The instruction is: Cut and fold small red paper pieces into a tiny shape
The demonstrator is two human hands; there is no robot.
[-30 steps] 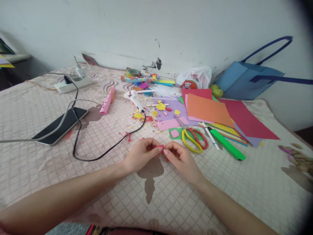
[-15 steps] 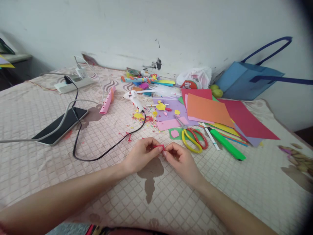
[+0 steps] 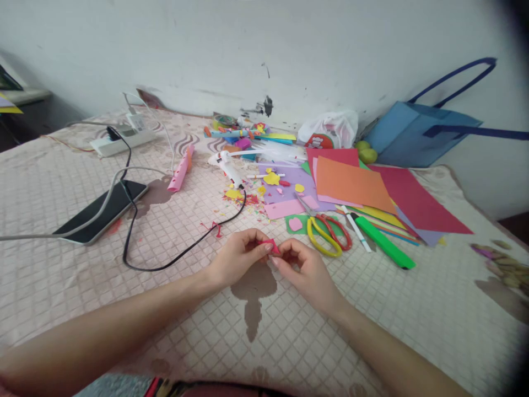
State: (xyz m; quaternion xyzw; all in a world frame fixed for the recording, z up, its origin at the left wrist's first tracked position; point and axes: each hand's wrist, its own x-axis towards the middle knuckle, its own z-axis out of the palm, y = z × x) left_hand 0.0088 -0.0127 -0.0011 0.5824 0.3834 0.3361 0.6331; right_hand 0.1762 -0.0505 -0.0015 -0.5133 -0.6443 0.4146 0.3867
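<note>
Red paper, a small scrap (image 3: 270,245), is pinched between the closed fingertips of the left hand (image 3: 237,259) and right hand (image 3: 303,267) above the bed (image 3: 372,309); light and easily creased, it seems best gripped by its edges.

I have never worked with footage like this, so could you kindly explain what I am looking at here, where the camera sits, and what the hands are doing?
There is no machine here: a person works with two bare hands, filmed by one camera worn on the head, looking forward and down. The left hand and the right hand meet over a quilted cloth and together pinch a small red paper piece. Behind the right hand lie scissors with yellow and red handles, a green marker and a stack of coloured paper sheets. Further back lies a white glue gun amid paper scraps. To the left lies a phone with cables across it. A blue bag leans against the wall.
</note>
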